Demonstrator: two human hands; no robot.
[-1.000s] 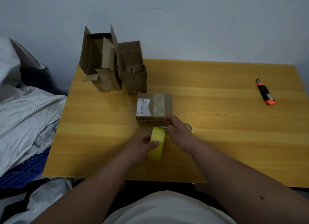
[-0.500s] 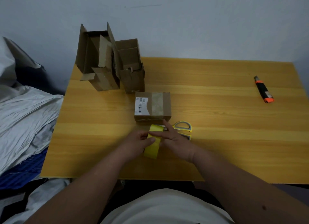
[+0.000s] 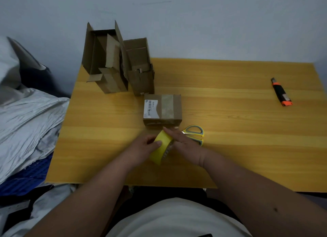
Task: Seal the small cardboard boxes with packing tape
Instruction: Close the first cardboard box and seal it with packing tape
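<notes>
Now left hand (image 3: 141, 147) grips tape roll (image 3: 160, 149); right hand (image 3: 184, 143) touches it.

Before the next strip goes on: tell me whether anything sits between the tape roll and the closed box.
Nothing visible does. The left hand grips the yellow tape roll, the right hand lies flat against it, and bare table separates them from the closed box. The scissors lie off to the right.

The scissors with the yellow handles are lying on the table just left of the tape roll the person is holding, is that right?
Not quite. The head view shows the scissors lying on the table just right of the yellow tape roll, partly behind the right hand. The left hand grips the roll.
</notes>
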